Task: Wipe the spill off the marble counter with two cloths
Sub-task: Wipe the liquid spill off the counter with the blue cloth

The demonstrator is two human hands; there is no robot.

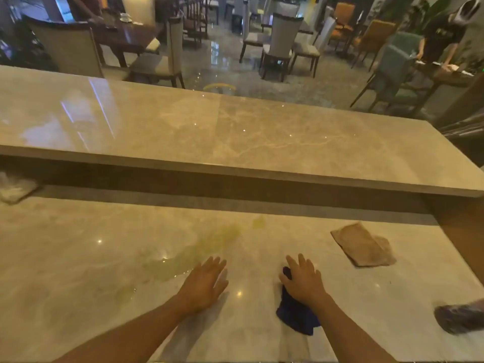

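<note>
Far left, at about 9 o'clock, a crumpled clear plastic wrap (14, 188) lay against the dark step under the raised upper ledge (235, 132), out of the wiping zone. The marble bench (78, 297) carried the yellowish spill (188, 255), a pool at about 11 o'clock from the left hand (203, 282) with a thinner streak running up toward 12, plus a small separate drop (258, 222) and a smear (125, 293) nearer the front edge. Spill looked untouched, so wiping not yet begun, my guess.

Left hand lay flat, fingers straight and released, holding nothing, just beside the pool's near edge; likely bracing the body. Right hand (303, 281) pressed down on the dark blue cloth (296, 314), fingers spread over its bunched top; whether they curled into the fabric I could not tell. Cloth sat on dry marble, well to the right of the spill, probably ready to be pushed left into it.

At 2 o'clock from the right hand the second, tan cloth (364, 244) lay folded flat, untouched, likely kept dry for the follow-up pass. Far right, at 4 o'clock, a blurred plastic-wrapped object (459, 318) sat at the frame edge.
</note>
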